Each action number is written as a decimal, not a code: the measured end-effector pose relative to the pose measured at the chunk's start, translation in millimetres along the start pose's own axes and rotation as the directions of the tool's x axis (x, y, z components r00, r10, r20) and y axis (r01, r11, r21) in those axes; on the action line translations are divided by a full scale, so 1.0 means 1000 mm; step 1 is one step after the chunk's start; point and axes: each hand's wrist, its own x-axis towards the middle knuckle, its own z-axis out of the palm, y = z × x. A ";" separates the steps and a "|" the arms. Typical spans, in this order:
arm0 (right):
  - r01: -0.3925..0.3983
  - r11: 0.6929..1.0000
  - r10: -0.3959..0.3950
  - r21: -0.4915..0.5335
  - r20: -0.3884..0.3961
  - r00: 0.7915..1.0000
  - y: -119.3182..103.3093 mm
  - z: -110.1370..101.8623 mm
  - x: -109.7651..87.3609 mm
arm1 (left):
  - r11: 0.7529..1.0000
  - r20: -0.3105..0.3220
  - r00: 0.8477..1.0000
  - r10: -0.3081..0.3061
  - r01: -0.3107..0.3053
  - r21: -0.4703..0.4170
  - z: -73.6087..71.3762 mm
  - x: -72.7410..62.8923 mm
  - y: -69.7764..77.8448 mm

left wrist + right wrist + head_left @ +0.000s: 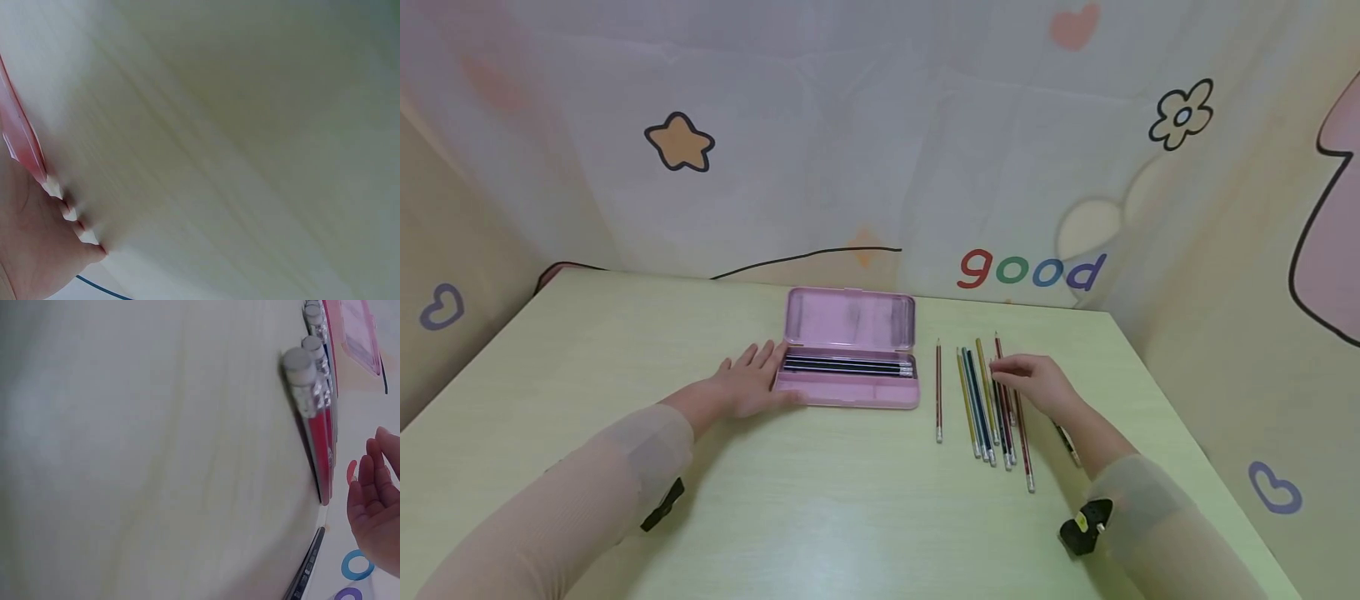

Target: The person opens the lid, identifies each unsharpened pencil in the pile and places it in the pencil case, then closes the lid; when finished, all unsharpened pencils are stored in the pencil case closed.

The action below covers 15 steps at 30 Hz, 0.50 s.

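My left grip (748, 390) rests with fingers spread at the left end of the open pencil case (835, 398), where dark pencils (842, 366) lie. My right grip (1037, 385), fingers loosely bent, no pencil visible between them, is positioned over the loose pencils (981, 408) on the surface (820, 500). Caution: closing off-centre on crowded pencils may catch two or roll others away; insufficient left-side bracing may let the case slide.

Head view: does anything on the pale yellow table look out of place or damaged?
Slightly: one slim dark pencil lies apart, right of the multicoloured bunch of loose pencils, slanted more than they are and partly hidden by the right forearm. A slim red pencil lies alone, left of the bunch. No spill or damage shows.
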 end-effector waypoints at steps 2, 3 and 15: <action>-0.003 1.000 0.003 -0.010 0.008 1.000 0.001 0.000 -0.001 | 1.000 0.001 1.000 0.001 -0.001 -0.004 0.000 0.000 0.000; -0.007 1.000 0.007 -0.012 0.014 1.000 0.002 0.000 -0.002 | 1.000 0.001 1.000 0.002 -0.002 -0.008 0.000 -0.001 0.000; -0.049 0.996 0.050 -0.070 0.024 0.998 0.006 0.008 -0.010 | 1.000 0.009 1.000 -0.006 0.006 -0.017 0.002 0.003 -0.002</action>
